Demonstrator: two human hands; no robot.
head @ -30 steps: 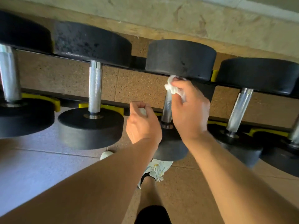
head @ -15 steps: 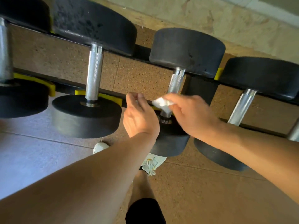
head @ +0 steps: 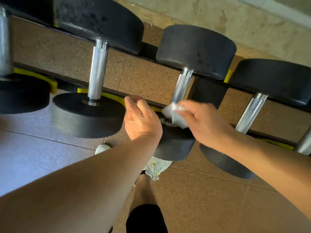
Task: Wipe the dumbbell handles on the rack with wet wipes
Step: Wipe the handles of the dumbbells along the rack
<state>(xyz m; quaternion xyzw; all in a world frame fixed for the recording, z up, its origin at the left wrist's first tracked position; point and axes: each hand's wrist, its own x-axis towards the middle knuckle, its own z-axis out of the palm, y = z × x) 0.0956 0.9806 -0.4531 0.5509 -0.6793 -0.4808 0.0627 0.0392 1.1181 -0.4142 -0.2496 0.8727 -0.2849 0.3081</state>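
Right hand point(head: 204, 124) pinches wipe point(head: 175, 115) at handle point(head: 181, 87) | left hand point(head: 140, 120) curled, contents unclear

Both bare arms reach forward. The left hand point(head: 141, 120) is curled into a loose fist, back of the hand up, with something small and white tucked in by its fingers point(head: 134, 100). The right hand point(head: 204, 122) comes in from the right side. Its fingertips pinch a crumpled white wipe point(head: 175, 114), which sticks out past them to the left.
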